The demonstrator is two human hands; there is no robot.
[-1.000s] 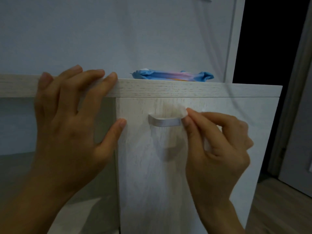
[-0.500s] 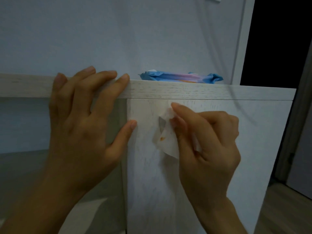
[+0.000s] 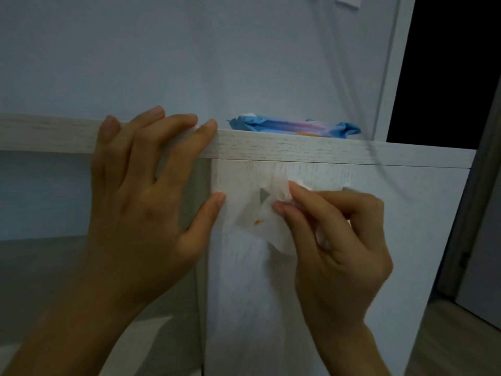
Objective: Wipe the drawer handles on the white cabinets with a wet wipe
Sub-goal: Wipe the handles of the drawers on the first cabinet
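1. Wet wipe [image 3: 260, 223]: a thin, limp, damp sheet with an orange speck. It drapes over the left end of the drawer handle [image 3: 263, 196], just below the cabinet top [image 3: 298, 147]. It is probably light and prone to bunching, so it is best pinched in a fold wrapped round the bar.
2. Right hand [image 3: 339, 240]: thumb and forefinger pinch the wipe against the handle.
3. Left hand [image 3: 146, 191]: fingers lie flat over the top's edge and grasp nothing.
4. Change: a second ago the wipe sat at the handle's right end. The left hand is placed as before.

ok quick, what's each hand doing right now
left hand: open, fingers resting on the cabinet top
right hand: pinching the wet wipe against the drawer handle
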